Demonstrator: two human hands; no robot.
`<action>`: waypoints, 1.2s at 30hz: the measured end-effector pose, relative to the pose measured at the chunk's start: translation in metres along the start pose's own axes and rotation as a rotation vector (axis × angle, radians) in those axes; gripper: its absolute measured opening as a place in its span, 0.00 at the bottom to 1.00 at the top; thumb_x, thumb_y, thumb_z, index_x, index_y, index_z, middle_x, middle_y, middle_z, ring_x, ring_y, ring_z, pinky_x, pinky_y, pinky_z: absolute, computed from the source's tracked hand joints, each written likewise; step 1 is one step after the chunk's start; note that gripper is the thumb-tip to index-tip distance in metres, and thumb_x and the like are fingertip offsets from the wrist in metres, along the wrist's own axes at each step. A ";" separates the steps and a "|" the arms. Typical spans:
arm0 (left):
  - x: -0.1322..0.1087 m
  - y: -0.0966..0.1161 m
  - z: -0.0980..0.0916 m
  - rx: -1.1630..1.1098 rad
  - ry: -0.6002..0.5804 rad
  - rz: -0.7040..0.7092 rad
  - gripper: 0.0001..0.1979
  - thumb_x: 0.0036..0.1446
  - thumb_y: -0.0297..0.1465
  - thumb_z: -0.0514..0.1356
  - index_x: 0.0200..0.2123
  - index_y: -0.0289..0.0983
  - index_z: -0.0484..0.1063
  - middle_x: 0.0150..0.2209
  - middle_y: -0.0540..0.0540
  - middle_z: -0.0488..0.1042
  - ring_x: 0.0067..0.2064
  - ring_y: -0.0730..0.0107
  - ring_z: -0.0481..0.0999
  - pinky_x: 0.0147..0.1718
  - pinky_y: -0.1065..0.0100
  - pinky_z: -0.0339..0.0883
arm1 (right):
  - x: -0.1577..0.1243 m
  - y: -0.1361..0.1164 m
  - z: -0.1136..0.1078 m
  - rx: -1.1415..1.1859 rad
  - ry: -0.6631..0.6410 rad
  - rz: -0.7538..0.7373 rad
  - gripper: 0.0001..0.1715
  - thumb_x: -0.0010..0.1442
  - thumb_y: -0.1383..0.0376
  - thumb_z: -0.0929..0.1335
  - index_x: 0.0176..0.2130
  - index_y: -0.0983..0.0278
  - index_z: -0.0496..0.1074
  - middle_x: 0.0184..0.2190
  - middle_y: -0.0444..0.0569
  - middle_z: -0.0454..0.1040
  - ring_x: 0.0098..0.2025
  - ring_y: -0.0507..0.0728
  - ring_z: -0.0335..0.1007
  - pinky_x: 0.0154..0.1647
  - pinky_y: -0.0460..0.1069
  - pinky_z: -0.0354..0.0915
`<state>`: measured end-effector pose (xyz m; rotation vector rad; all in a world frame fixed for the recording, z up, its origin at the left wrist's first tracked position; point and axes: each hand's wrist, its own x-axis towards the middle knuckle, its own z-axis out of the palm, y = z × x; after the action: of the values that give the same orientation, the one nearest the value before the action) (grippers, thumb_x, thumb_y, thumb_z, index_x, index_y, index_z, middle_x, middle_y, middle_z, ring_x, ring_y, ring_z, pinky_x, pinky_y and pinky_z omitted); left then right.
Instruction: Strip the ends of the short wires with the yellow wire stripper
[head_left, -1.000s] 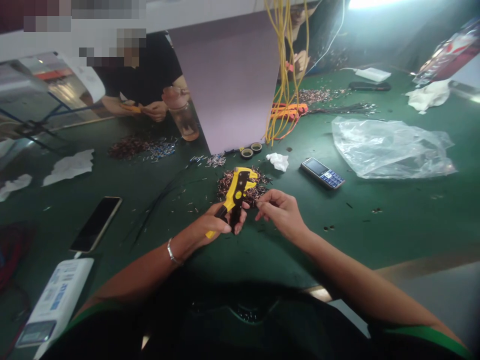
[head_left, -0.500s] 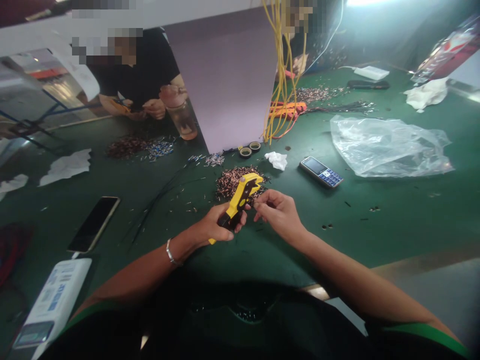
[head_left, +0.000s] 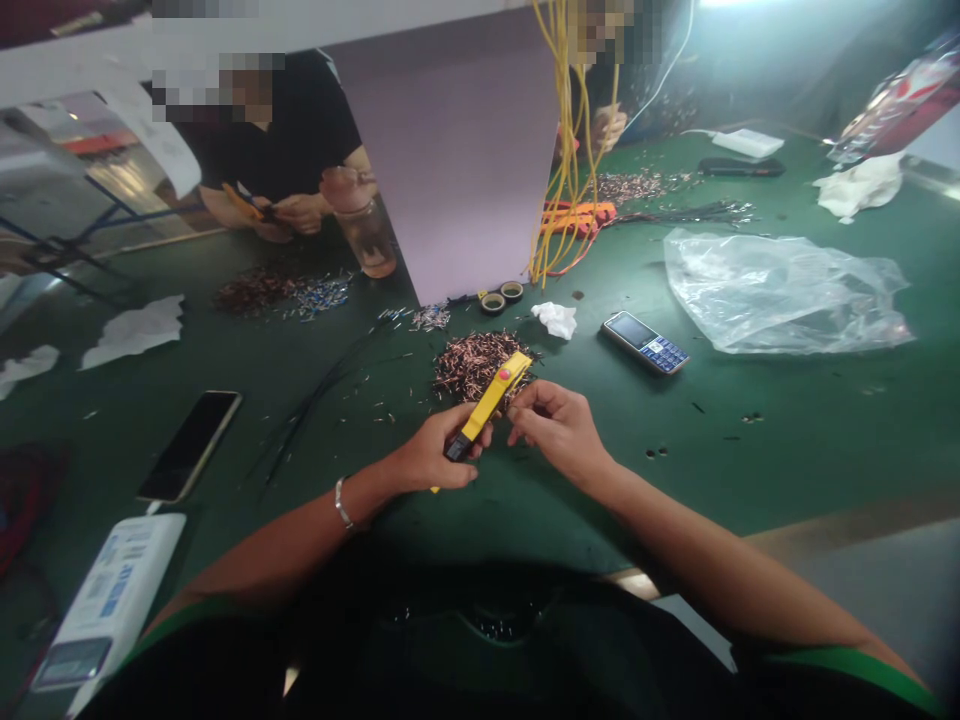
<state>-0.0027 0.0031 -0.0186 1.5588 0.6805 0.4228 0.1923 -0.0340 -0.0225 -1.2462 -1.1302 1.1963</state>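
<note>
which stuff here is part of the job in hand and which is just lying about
Likely part of the job:
- yellow-and-black wire stripper, in the left hand
- pile of short copper-coloured pieces, by the right hand

Apparently just lying about:
- smartphone
- white power bank
- keypad phone
- clear plastic bag

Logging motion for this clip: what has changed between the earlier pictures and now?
In the left hand, the yellow tool has rolled from flat side to narrow edge, its head shifting down and right in view. No visible release or new grasp. The right hand, copper-coloured pile and keypad phone stayed put.
</note>
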 end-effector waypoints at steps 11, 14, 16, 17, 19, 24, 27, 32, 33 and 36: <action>-0.001 -0.005 0.004 0.136 0.053 0.006 0.16 0.41 0.24 0.59 0.38 0.35 0.67 0.31 0.51 0.66 0.30 0.74 0.65 0.29 0.69 0.62 | 0.000 0.000 -0.001 -0.020 -0.018 0.005 0.07 0.48 0.64 0.69 0.23 0.62 0.65 0.16 0.40 0.68 0.18 0.48 0.64 0.19 0.45 0.60; -0.001 -0.007 0.005 0.145 0.084 0.013 0.15 0.41 0.24 0.58 0.36 0.35 0.67 0.30 0.51 0.66 0.29 0.75 0.65 0.29 0.69 0.62 | 0.000 0.000 -0.001 -0.008 -0.023 0.008 0.07 0.48 0.64 0.69 0.23 0.62 0.66 0.17 0.39 0.68 0.18 0.48 0.64 0.19 0.45 0.60; -0.001 -0.007 0.006 0.158 0.105 0.007 0.14 0.41 0.24 0.58 0.36 0.35 0.67 0.30 0.52 0.66 0.29 0.75 0.64 0.29 0.69 0.62 | 0.000 0.000 -0.001 -0.001 -0.026 0.009 0.07 0.48 0.64 0.69 0.23 0.62 0.66 0.17 0.39 0.67 0.18 0.49 0.65 0.19 0.46 0.60; -0.001 -0.006 0.006 0.169 0.116 0.005 0.13 0.42 0.24 0.58 0.36 0.35 0.68 0.30 0.52 0.67 0.29 0.75 0.65 0.29 0.70 0.62 | 0.000 0.000 -0.001 0.002 -0.026 0.008 0.07 0.48 0.64 0.69 0.23 0.62 0.66 0.17 0.39 0.67 0.18 0.49 0.65 0.20 0.46 0.60; -0.001 -0.005 0.006 0.210 0.142 0.015 0.12 0.43 0.25 0.58 0.35 0.35 0.68 0.29 0.51 0.67 0.29 0.74 0.65 0.29 0.70 0.62 | 0.000 0.000 -0.001 0.006 -0.032 0.008 0.07 0.48 0.64 0.69 0.23 0.62 0.66 0.17 0.39 0.67 0.18 0.49 0.65 0.20 0.46 0.60; -0.003 -0.002 0.009 0.421 0.221 0.076 0.06 0.45 0.26 0.58 0.31 0.36 0.68 0.27 0.51 0.68 0.28 0.74 0.66 0.28 0.70 0.61 | 0.000 0.001 -0.002 0.011 -0.039 0.011 0.07 0.48 0.65 0.69 0.23 0.62 0.65 0.16 0.39 0.67 0.18 0.49 0.65 0.20 0.46 0.60; -0.004 -0.005 0.010 0.521 0.256 0.108 0.05 0.47 0.27 0.58 0.31 0.36 0.67 0.27 0.50 0.70 0.27 0.73 0.67 0.28 0.69 0.61 | 0.000 0.001 -0.003 -0.002 -0.046 0.017 0.07 0.48 0.65 0.68 0.23 0.62 0.65 0.15 0.39 0.67 0.18 0.49 0.64 0.19 0.46 0.59; -0.004 -0.018 0.011 0.643 0.330 0.199 0.10 0.49 0.29 0.58 0.38 0.37 0.69 0.27 0.50 0.70 0.26 0.72 0.68 0.27 0.68 0.60 | 0.000 0.002 -0.002 0.007 -0.063 0.023 0.05 0.47 0.65 0.67 0.23 0.62 0.65 0.15 0.40 0.68 0.17 0.49 0.62 0.19 0.46 0.58; -0.004 -0.019 0.011 0.660 0.347 0.222 0.11 0.49 0.29 0.58 0.39 0.37 0.69 0.26 0.51 0.70 0.25 0.72 0.67 0.27 0.68 0.60 | 0.000 0.002 -0.002 0.008 -0.067 0.026 0.05 0.47 0.65 0.67 0.23 0.61 0.65 0.15 0.40 0.68 0.17 0.49 0.62 0.19 0.46 0.58; -0.004 -0.020 0.011 0.669 0.377 0.250 0.11 0.48 0.29 0.58 0.38 0.38 0.69 0.25 0.52 0.69 0.25 0.73 0.66 0.27 0.68 0.60 | 0.000 0.003 -0.002 0.007 -0.069 0.035 0.04 0.46 0.65 0.67 0.23 0.61 0.65 0.14 0.39 0.68 0.17 0.49 0.62 0.19 0.46 0.58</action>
<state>-0.0017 -0.0076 -0.0395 2.2397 0.9852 0.7386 0.1940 -0.0343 -0.0253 -1.2320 -1.1582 1.2773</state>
